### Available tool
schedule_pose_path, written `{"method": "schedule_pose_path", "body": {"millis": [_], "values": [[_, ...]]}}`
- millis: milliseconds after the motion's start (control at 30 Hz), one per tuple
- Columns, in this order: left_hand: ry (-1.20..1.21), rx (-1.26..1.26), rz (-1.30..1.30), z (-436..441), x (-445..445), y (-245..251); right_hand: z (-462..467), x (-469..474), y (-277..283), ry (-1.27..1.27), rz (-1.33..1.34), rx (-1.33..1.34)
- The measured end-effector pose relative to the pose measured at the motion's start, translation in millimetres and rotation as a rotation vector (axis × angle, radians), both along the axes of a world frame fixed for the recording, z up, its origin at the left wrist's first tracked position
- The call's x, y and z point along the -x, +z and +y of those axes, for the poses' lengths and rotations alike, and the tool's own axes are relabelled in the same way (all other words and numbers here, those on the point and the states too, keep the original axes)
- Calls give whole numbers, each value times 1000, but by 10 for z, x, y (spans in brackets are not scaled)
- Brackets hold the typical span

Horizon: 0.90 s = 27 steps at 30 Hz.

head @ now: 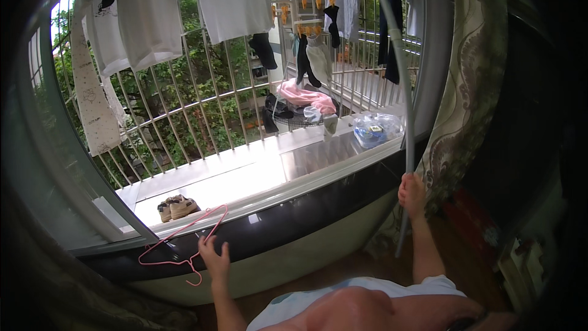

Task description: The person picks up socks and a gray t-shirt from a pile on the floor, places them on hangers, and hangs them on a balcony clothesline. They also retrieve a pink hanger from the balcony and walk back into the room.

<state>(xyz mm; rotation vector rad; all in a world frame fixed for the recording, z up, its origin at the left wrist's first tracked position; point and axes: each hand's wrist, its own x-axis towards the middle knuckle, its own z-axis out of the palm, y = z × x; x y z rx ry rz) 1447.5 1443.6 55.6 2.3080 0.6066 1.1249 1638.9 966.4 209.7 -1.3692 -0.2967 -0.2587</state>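
Upright at the right stands a long grey pole (406, 101), and my right hand (412, 194) is closed around its lower part. The pole's upper end runs out of view at the top. A pink wire clothes hanger (170, 263) lies over the dark sill edge at the lower left, its hook pointing down. My left hand (215, 257) is at the hanger's near side, thumb and fingers apart; whether it touches the wire cannot be told. White shirts (149, 23) hang above the ledge, with black socks (305, 62) on a clip hanger (317, 22) farther right.
Metal window bars (220, 87) close off the outer side. Tan shoes (181, 207) stand on the ledge at the left; a clear plastic bag (376, 128) lies at its right end. Beyond, a pink cloth (308, 96) rests on a rack. A patterned curtain (473, 55) hangs beside the pole.
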Motion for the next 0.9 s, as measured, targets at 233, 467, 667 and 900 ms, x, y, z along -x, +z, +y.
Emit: {"method": "schedule_pose_path", "body": {"millis": [233,467,667,900], "values": [[-171,103,-55,-820,-242,-244,464,-425,229,295,-34,56],[-207,-50,-104,-1298,-1065,-421,1102,-1317,999,275,-243,131],[58,-106,134,-1258,-1336,-292,1458,-2047,1716,104,-402,226],[65,-104,167,-1189,-1441,-275,1808,-2236,2318,154,-344,158]]}}
